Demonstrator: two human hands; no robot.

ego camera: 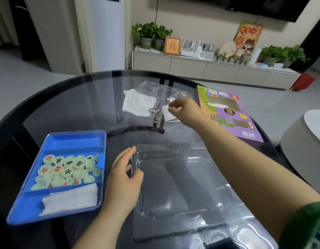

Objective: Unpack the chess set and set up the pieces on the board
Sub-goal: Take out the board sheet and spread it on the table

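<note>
Noted from the table side: the chess pieces lie heaped and unsorted in the middle compartment of the blue tray at the person's left. A folded white sheet sits in the near compartment, probably the board, not yet unfolded. Left hand: fingers fairly straight, laid against the left rim of the clear plastic insert, thumb on the rim, gripping nothing that I can see. Right hand: stretched far across the glass table to a white slip just beside the metal rings, fingers curled in toward the thumb. Blur prevents telling whether the slip is actually pinched. The purple box lies to the right of that hand, crumpled white paper to the left of the rings. Judgement: the step in hand is clearing loose packaging so the sheet has room. To do it well — take the slip by one edge with the fingertips and lift rather than drag, since thin paper likely clings to glass. Keep the wrist high, clear of the rings, and steady the insert with the left hand so the forearm above it does not shove it into the tray
</note>
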